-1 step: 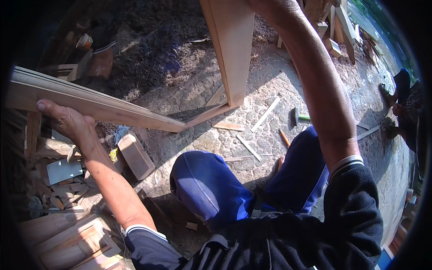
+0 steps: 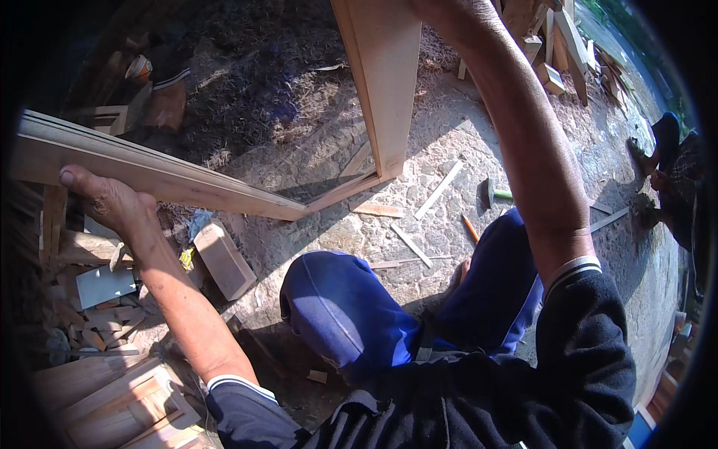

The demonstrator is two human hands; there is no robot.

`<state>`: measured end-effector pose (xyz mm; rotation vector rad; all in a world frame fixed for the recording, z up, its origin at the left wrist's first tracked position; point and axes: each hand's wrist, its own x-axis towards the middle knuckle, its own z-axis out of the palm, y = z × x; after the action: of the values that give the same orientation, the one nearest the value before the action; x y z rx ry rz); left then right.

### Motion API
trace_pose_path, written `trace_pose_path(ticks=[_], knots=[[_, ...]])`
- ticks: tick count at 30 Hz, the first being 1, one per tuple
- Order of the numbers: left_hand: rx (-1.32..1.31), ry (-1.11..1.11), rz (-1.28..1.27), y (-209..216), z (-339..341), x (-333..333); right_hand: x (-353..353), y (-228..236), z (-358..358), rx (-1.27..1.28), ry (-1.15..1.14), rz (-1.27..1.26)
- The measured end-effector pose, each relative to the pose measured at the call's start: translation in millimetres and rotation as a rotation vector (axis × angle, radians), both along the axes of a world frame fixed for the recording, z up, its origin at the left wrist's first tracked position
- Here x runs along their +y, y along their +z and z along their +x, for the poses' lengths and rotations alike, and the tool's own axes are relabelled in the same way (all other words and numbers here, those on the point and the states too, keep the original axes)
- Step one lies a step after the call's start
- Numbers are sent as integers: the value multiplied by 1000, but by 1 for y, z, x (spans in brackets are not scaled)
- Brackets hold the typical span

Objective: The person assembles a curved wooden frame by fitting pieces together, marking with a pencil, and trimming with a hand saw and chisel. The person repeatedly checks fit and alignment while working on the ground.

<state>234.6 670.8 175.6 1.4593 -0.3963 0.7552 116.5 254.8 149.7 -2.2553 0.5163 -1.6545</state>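
A pale wooden frame (image 2: 187,168) stands tilted before me, its lower corner near the ground. My left hand (image 2: 116,198) grips the left rail, thumb on the near face and fingers mostly hidden behind. At the top edge of the view, my right hand (image 2: 456,11) is closed on the upper part of the other rail (image 2: 389,82); its fingers are largely cut off. The area between the rails looks darker, with what seems a reflected forearm and striped cuff, as in a glass pane. Thin wood strips (image 2: 439,189) lie just beyond my knees.
A green-handled hammer (image 2: 501,194) and an orange pencil (image 2: 470,229) lie by my right knee. At left are a wooden block (image 2: 224,258), offcuts (image 2: 105,322) and panelled wood pieces (image 2: 134,408). Scrap timber (image 2: 561,52) is piled far right, near another person (image 2: 677,187).
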Motion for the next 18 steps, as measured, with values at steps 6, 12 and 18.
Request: trace_pose_path(ticks=[6,12,18], knots=[[9,-7,26,0,-11,-25,-34,-15,-23,50,-121,-81],[-77,-109,66,1,-27,-75,-59,-17,-51,70,-216,-149],[-147,-196,62,9,-23,-109,-69,-13,-63,51,-234,-190]])
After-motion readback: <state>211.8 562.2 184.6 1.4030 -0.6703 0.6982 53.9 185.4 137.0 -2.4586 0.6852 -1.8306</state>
